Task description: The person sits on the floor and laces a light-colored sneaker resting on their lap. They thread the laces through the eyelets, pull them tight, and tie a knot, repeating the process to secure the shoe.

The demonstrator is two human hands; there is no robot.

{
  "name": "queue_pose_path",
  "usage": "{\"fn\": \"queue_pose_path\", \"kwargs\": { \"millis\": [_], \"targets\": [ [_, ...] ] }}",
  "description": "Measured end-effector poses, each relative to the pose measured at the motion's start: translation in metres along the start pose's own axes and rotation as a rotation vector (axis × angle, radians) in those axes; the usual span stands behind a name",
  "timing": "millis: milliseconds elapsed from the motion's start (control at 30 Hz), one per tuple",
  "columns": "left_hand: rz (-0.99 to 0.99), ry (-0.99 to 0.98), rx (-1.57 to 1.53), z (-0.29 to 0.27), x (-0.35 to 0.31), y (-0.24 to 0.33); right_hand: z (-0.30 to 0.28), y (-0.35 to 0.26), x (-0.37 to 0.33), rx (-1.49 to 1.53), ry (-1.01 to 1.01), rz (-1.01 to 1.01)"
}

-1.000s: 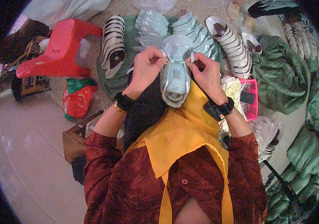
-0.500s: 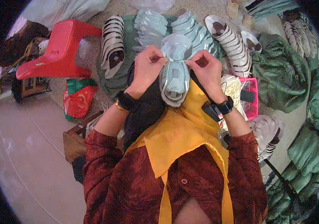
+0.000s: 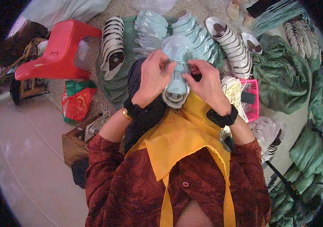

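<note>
A pale blue-grey shoe upper point(image 3: 176, 89) with perforated panels lies lengthwise over my lap, its toe end toward me. My left hand point(image 3: 153, 78) is closed over the left side of its lacing area, fingertips pinched near the tongue. From the right, my right hand point(image 3: 208, 81) bends its fingers over the same spot, thumb low against the upper. Both seem to grip a thin light shoelace, mostly hidden by the fingers. Under the upper, a yellow apron point(image 3: 184, 130) covers my lap.
Nested pale blue uppers point(image 3: 152, 32) lie beyond my hands, with white uppers point(image 3: 113, 41) at left and more white uppers point(image 3: 235, 49) at right. A red plastic chair point(image 3: 61, 49) stands left. White laces point(image 3: 231, 89) hang by a pink basket point(image 3: 253, 109). Green sacking point(image 3: 282, 79) lies right.
Both hands have come in over the upper from holding the lace stretched to its two sides. The fingers now sit lower and curl more. The upper stays in nearly the same place.
</note>
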State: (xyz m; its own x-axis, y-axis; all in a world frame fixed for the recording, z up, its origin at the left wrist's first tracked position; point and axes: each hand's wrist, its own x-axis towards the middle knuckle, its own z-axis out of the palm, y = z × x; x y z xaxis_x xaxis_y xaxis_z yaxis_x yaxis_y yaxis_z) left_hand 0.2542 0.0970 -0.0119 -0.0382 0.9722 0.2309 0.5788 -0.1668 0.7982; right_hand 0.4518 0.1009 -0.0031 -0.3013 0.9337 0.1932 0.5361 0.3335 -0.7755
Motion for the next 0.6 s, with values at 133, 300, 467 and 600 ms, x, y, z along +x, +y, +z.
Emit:
{"fn": "queue_pose_path", "kwargs": {
  "millis": [133,300,467,600],
  "targets": [
    [0.018,0.009,0.111,0.010,0.002,0.008,0.002,-0.002,0.000,-0.088,-0.037,-0.002],
    [0.000,-0.001,0.147,0.016,0.000,0.007,0.015,-0.002,0.007,-0.290,-0.020,0.010],
    [-0.077,-0.064,0.142,0.016,0.000,0.014,0.015,0.007,0.007,-0.227,0.015,-0.031],
    [-0.086,-0.080,0.131,0.015,0.001,0.013,0.010,0.005,0.012,-0.056,0.012,0.080]
  ]
}}
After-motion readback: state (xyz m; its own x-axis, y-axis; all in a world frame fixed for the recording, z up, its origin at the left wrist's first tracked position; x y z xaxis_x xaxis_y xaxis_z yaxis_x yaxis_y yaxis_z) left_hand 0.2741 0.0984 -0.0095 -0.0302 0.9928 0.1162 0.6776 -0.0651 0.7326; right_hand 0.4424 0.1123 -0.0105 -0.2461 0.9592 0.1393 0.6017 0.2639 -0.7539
